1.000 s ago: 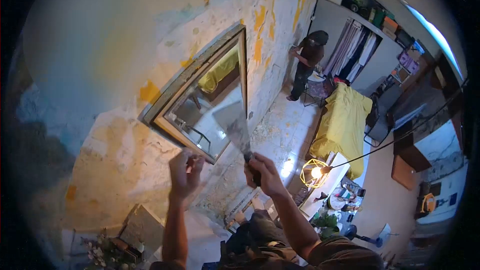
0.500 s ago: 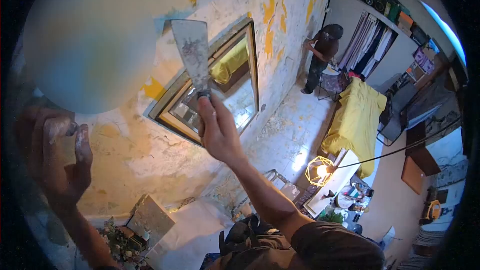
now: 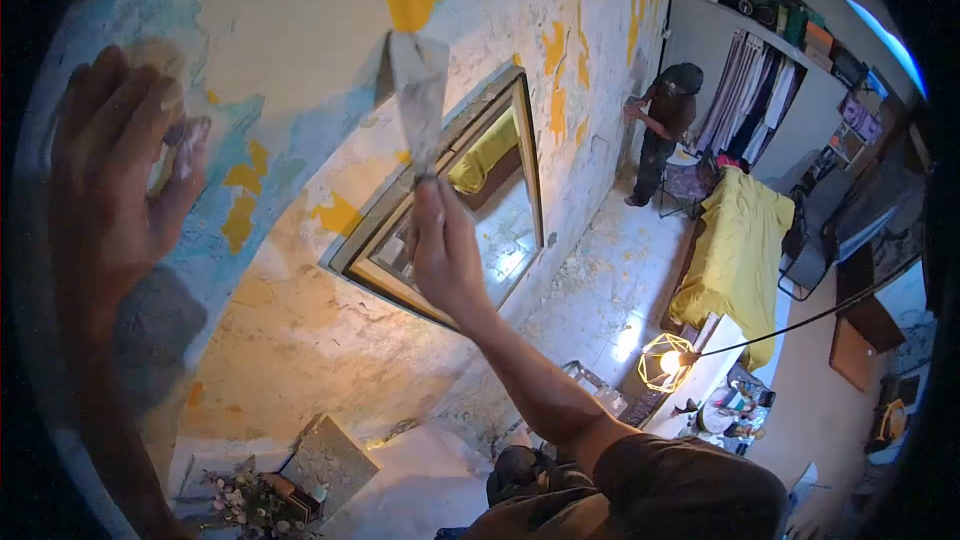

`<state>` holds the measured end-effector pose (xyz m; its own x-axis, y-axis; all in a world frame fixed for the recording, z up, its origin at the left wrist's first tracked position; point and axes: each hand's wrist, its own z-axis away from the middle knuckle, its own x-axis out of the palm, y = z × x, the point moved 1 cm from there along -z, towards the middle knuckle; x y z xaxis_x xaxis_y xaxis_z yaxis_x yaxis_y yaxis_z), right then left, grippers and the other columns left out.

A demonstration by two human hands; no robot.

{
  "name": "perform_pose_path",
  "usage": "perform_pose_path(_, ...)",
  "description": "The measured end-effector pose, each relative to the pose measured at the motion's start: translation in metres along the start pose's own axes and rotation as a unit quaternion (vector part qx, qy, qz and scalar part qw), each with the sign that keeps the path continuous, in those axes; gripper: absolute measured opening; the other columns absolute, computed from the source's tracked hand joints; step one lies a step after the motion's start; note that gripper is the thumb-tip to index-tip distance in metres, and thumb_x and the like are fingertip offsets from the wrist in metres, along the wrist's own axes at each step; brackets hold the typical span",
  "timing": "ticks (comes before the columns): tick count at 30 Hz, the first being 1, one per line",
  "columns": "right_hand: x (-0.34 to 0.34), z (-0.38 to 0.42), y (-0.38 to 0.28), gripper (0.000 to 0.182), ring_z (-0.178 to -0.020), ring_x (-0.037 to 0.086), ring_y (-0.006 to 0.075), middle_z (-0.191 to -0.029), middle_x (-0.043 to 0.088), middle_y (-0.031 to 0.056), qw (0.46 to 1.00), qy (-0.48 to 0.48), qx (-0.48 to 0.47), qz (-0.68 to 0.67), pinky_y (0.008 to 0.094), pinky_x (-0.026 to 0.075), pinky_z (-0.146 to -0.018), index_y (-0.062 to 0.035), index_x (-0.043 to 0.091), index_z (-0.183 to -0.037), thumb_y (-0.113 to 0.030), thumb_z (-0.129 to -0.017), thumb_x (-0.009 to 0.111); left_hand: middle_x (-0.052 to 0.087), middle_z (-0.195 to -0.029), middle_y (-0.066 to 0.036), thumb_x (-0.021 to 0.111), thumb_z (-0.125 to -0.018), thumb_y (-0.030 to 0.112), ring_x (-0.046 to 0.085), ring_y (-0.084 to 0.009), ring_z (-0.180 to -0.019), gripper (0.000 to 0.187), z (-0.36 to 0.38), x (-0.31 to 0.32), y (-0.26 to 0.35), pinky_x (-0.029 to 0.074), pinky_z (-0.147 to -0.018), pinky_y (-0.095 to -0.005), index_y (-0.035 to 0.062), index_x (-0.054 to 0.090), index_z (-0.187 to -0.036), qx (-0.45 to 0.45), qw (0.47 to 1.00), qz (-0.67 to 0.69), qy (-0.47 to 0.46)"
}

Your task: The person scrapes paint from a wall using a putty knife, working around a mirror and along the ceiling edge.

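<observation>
My right hand (image 3: 447, 255) is closed round the handle of a wide-bladed scraper (image 3: 420, 90). Its blade points up in front of the peeling wall (image 3: 310, 60), beside a framed mirror (image 3: 505, 215); whether it touches the wall I cannot tell. At the far left is my left hand (image 3: 120, 175), raised near the wall with its fingers curled and thumb bent towards them. A small greyish bit shows between finger and thumb, too small to name. Yellow and blue paint patches remain around bare plaster.
Another person (image 3: 665, 120) stands at the wall further back, near a folding chair (image 3: 690, 185). A yellow-covered piece of furniture (image 3: 735, 240), a lit caged lamp (image 3: 668, 362) on a cable and a cluttered table (image 3: 735, 410) are at the right. Flowers (image 3: 250, 505) stand below.
My left hand has moved up along the wall. The scraper blade has turned and looks narrower. The large blurred round shape at the upper left is gone, and the room has shifted slightly right in view.
</observation>
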<state>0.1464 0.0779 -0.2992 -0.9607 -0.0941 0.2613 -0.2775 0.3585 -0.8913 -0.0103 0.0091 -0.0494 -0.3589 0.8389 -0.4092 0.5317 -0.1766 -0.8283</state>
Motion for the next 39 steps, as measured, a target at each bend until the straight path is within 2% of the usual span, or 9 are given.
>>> perform_pose_path(6,0.000,0.014,0.011,0.036,-0.058,0.049,0.0242,-0.066,0.051,0.0176,1.000,0.008,0.022,-0.013,0.0380,0.039,-0.055,0.0022,0.051,-0.099,-0.030,-0.105,0.037,0.060,-0.094,-0.023,0.068,-0.075,0.007,0.056,-0.0439,-0.099,0.029,0.007,-0.009,0.006,0.041,-0.096,-0.0537,-0.0070,0.060,-0.100,0.062,0.998,-0.014,0.016)
perform_pose_path(7,0.003,0.017,0.015,0.035,-0.053,0.036,0.0045,-0.062,0.039,-0.0042,0.999,0.020,-0.003,-0.035,0.0224,0.031,-0.049,-0.0073,0.048,-0.084,-0.033,-0.106,0.037,0.060,-0.094,-0.023,0.068,-0.075,0.007,0.056,-0.0439,-0.099,0.029,0.006,-0.010,0.007,0.041,-0.096,-0.0537,-0.0070,0.060,-0.100,0.058,0.998,-0.014,0.015)
perform_pose_path(14,-0.031,-0.011,0.005,0.027,-0.042,0.036,0.0044,-0.055,0.038,-0.0044,0.999,0.050,0.014,0.006,0.0228,0.031,-0.040,-0.0084,0.046,-0.091,-0.030,-0.106,0.039,0.055,-0.081,-0.020,0.068,-0.073,0.008,0.053,-0.0396,-0.082,0.024,0.002,-0.010,0.013,0.043,-0.081,-0.0515,-0.0049,0.058,-0.090,0.030,0.997,0.063,0.034)
perform_pose_path(15,-0.035,-0.008,0.006,0.022,-0.042,0.037,0.0044,-0.054,0.041,-0.0041,0.998,0.043,0.008,0.045,0.0223,0.032,-0.040,-0.0055,0.048,-0.113,-0.025,-0.105,0.041,0.054,-0.079,-0.019,0.067,-0.073,0.008,0.052,-0.0386,-0.079,0.023,0.002,-0.010,0.013,0.043,-0.078,-0.0513,-0.0046,0.058,-0.090,0.026,0.996,0.078,0.036)
perform_pose_path(16,-0.037,-0.007,0.006,0.022,-0.042,0.037,0.0044,-0.054,0.041,-0.0041,0.998,0.042,0.007,0.048,0.0223,0.032,-0.040,-0.0055,0.048,-0.113,-0.025,-0.105,0.041,0.054,-0.079,-0.019,0.067,-0.073,0.008,0.052,-0.0386,-0.079,0.023,0.001,-0.011,0.013,0.043,-0.078,-0.0513,-0.0046,0.058,-0.090,0.023,0.996,0.078,0.038)
perform_pose_path(18,-0.042,-0.004,-0.001,0.040,-0.062,0.053,0.0173,-0.073,0.055,0.0134,0.996,0.070,-0.039,0.045,0.0338,0.043,-0.058,-0.0018,0.040,-0.135,-0.023,-0.102,0.046,0.055,-0.081,-0.020,0.069,-0.071,0.008,0.053,-0.0394,-0.079,0.023,-0.001,-0.014,0.013,0.044,-0.080,-0.0518,-0.0040,0.059,-0.089,0.013,0.997,0.068,-0.026)
perform_pose_path(19,-0.048,-0.007,-0.007,0.053,-0.061,0.052,0.0164,-0.075,0.057,0.0133,0.996,0.053,-0.043,0.064,0.0320,0.044,-0.058,-0.0051,0.029,-0.149,-0.017,-0.101,0.047,0.055,-0.081,-0.020,0.069,-0.071,0.008,0.053,-0.0394,-0.079,0.023,-0.001,-0.013,0.014,0.044,-0.080,-0.0518,-0.0040,0.059,-0.089,0.013,0.997,0.071,-0.025)
perform_pose_path(36,-0.059,-0.063,-0.029,0.048,-0.054,0.044,0.0143,-0.061,0.048,0.0107,0.987,0.095,-0.057,0.115,0.0310,0.039,-0.053,-0.0022,0.038,-0.145,-0.012,-0.099,0.043,0.059,-0.089,-0.018,0.072,-0.073,0.012,0.059,-0.0405,-0.094,0.028,0.008,-0.013,0.014,0.043,-0.094,-0.0562,-0.0018,0.061,-0.094,-0.018,0.997,0.035,-0.061)
perform_pose_path(39,-0.057,-0.050,-0.031,0.048,-0.054,0.043,0.0143,-0.061,0.047,0.0123,0.990,0.079,-0.052,0.102,0.0311,0.039,-0.054,-0.0026,0.036,-0.146,-0.012,-0.099,0.042,0.059,-0.088,-0.018,0.071,-0.073,0.013,0.058,-0.0402,-0.096,0.026,0.014,0.000,0.015,0.043,-0.096,-0.0558,-0.0014,0.061,-0.093,-0.004,1.000,0.009,0.008)
